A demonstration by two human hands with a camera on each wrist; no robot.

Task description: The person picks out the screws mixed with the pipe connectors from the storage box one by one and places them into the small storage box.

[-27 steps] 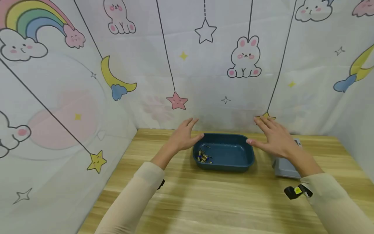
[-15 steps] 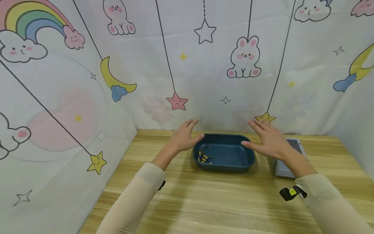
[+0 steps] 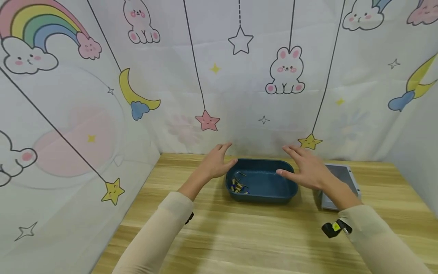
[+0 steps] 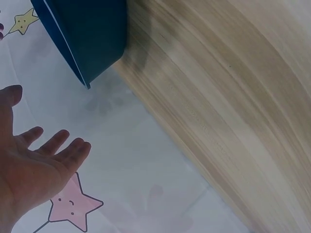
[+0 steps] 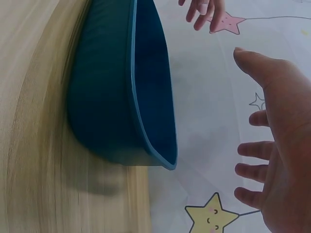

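A dark blue oblong basin [image 3: 261, 199] stands near the back of the wooden table. In its left end lies a small heap of short brass-coloured pieces [image 3: 237, 186] with bits of blue, too small to name. Above the basin's left end hovers my left hand [image 3: 213, 163], fingers spread and holding nothing. My right hand [image 3: 309, 169] is held over the basin's right end, thumb apart from the fingers, likewise holding nothing. Both wrist views show the palms bare: the left hand [image 4: 36, 165] and the right hand [image 5: 284, 141] are raised higher than the basin wall [image 5: 104, 97].
A grey flat-topped device [image 3: 337, 182] sits right of the basin, partly behind my right forearm. White cloth [image 3: 239, 95] printed with cartoon rabbits and stars closes off the back and sides. The wooden tabletop [image 3: 253, 239] stretches in front of the basin.
My right hand has moved left and slightly down, from beside the basin to over its right end, uncovering more of the grey device. The left hand has stayed almost still.
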